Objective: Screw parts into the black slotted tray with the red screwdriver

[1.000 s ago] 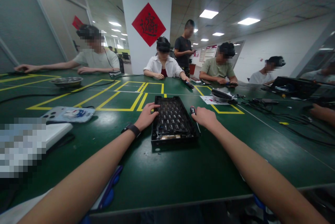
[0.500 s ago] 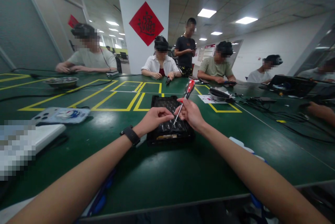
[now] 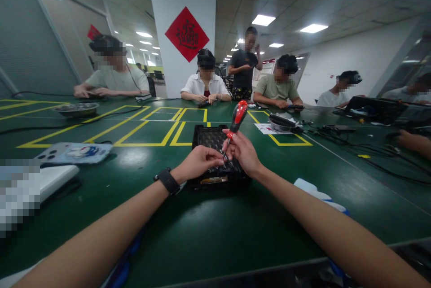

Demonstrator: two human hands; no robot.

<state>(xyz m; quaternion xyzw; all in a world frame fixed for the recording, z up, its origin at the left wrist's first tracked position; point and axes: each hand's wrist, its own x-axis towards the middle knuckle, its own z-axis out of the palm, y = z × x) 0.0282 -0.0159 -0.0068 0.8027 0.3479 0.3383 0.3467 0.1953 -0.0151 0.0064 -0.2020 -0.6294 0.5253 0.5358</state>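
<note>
In the head view, my right hand [image 3: 244,153] grips a screwdriver [image 3: 239,115] low on its red and black handle, and the shaft slants down to the left. My left hand [image 3: 198,162] is closed in a pinch right beside the screwdriver's tip; whatever its fingertips hold is too small to make out. Both hands are over a black plastic case [image 3: 232,180] with a ribbed or divided inside, which lies on the green table [image 3: 215,225]. The tip and part of the case are hidden by my fingers.
A phone in a patterned case [image 3: 76,152] and a blurred white object [image 3: 57,180] lie at left. Farther back stands a metal bowl [image 3: 76,109]. At right are a bowl with a black item [image 3: 283,122] and tangled cables [image 3: 350,146]. Several people sit around the table; one stands.
The screwdriver has turned more upright, and its tip has come in to my left fingertips. My right hand has shifted slightly down with it. My left hand keeps its pinch.
</note>
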